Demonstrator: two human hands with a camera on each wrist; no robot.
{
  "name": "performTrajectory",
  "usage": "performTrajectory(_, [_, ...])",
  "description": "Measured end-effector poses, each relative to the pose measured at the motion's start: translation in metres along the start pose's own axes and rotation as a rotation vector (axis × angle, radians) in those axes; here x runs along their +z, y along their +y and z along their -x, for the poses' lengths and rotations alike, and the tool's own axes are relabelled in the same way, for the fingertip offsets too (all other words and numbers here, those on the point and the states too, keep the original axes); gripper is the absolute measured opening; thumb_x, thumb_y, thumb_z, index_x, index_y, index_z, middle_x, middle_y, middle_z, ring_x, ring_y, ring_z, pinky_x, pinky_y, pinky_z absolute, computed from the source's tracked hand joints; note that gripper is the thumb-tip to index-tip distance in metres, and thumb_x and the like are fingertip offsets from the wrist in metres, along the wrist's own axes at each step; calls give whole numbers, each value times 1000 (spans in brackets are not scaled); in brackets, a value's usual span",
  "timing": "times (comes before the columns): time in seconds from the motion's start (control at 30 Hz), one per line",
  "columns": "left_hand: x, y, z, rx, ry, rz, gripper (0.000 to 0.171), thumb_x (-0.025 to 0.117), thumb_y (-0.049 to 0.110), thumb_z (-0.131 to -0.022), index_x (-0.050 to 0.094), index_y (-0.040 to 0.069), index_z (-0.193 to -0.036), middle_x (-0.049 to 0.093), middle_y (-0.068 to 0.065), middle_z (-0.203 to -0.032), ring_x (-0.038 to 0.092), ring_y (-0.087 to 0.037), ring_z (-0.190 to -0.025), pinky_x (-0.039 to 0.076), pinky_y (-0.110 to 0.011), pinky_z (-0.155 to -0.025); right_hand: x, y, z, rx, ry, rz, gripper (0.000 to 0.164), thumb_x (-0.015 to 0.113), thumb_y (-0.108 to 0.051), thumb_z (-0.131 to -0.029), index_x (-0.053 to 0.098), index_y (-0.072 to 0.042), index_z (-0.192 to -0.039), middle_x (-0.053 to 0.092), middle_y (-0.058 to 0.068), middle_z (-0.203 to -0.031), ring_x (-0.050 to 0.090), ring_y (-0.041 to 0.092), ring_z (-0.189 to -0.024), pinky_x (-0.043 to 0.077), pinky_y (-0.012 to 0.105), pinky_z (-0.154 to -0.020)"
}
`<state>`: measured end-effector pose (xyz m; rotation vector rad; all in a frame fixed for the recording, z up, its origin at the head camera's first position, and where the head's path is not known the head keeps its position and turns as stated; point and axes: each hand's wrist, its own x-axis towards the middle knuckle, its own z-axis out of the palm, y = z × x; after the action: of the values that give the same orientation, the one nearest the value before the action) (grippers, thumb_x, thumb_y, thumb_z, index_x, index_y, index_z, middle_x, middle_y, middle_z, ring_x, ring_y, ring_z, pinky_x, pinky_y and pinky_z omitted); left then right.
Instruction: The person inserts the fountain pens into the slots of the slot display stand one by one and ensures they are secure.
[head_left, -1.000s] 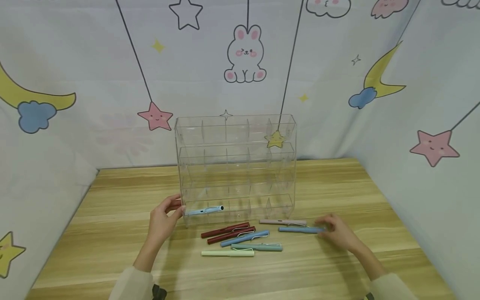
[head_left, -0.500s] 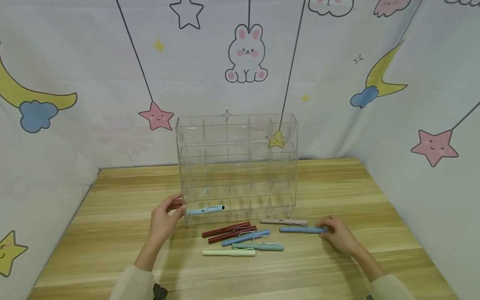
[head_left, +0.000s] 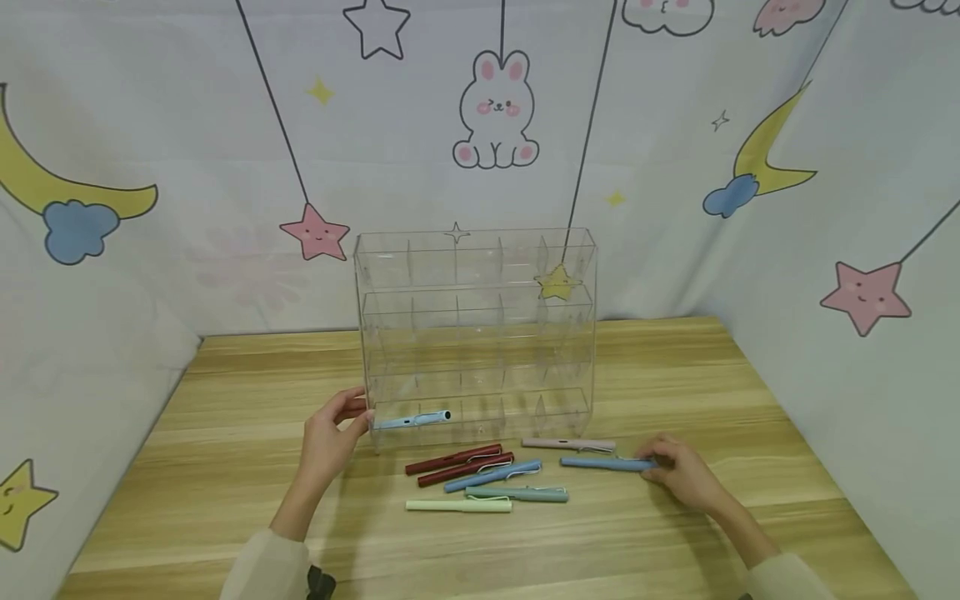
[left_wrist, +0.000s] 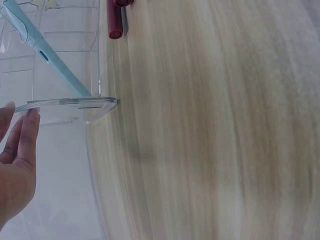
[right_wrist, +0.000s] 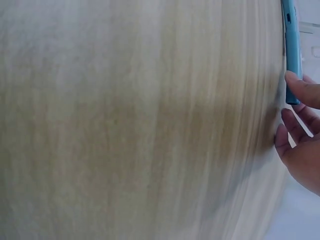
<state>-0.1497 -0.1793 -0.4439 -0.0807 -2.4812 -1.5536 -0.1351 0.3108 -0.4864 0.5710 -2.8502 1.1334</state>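
Observation:
My left hand [head_left: 328, 437] rests its fingertips against the outer left side of a clear acrylic organizer [head_left: 480, 292]. In the left wrist view, its fingers [left_wrist: 27, 135] touch the side panel from outside. A light blue pen [head_left: 412, 420] leans in the organizer's bottom left compartment, its capped end sticking out at the front. With thumb and fingers, my right hand [head_left: 682, 473] pinches the right end of a blue pen [head_left: 606, 463] in front of the organizer. The right wrist view shows the thumb over this blue pen's [right_wrist: 293, 50] end, the other fingers loosely bent below.
Left of the held pen lie two dark red pens [head_left: 453, 459], another blue pen [head_left: 492, 476], a green pen [head_left: 517, 494] and a pale green pen [head_left: 458, 506]. A pinkish-beige pen [head_left: 567, 445] lies just behind it. Patterned white curtains [head_left: 225, 167] surround the wooden table [head_left: 600, 550].
My right hand has closed its fingers on the blue pen's right end, which shifts very slightly. The left hand stays at the organizer's side.

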Motion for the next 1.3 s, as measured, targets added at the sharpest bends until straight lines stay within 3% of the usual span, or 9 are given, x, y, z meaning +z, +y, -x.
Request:
performTrajectory(0.27, [0, -1, 0, 12, 7, 17, 34, 61, -4, -84, 54, -8, -117, 61, -21, -99, 60, -33, -92, 51, -15, -67, -7, -10, -3, -81, -44, -67, 17, 69, 2, -76, 66, -4, -92, 58, 4, -90, 52, 8, -77, 49, 22, -63])
performTrajectory(0.43, [1, -1, 1, 15, 10, 16, 33, 61, -5, -84, 54, -8, -116, 62, -22, -98, 60, -34, -92, 51, -14, -67, -13, -35, -13, -151, -70, -116, 18, 66, 3, -79, 65, -5, -95, 56, 5, -92, 51, 7, -78, 49, 23, -62])
performTrajectory(0.7, [1, -3, 1, 17, 12, 11, 33, 61, -4, -84, 54, -7, -116, 62, -21, -99, 60, -33, -91, 51, -14, -67, -16, -75, -34, -179, -53, -59, 20, 66, 0, -80, 66, -9, -98, 57, -2, -95, 52, 8, -77, 49, 23, -66])
performTrajectory(1.3, [2, 3, 0, 17, 10, 13, 34, 62, -1, -85, 55, -6, -117, 61, -23, -100, 60, -35, -93, 49, -11, -66, 21, -123, -87, -228, -46, -5, 18, 68, 5, -76, 67, 1, -94, 55, 5, -85, 44, 10, -67, 44, 21, -57])
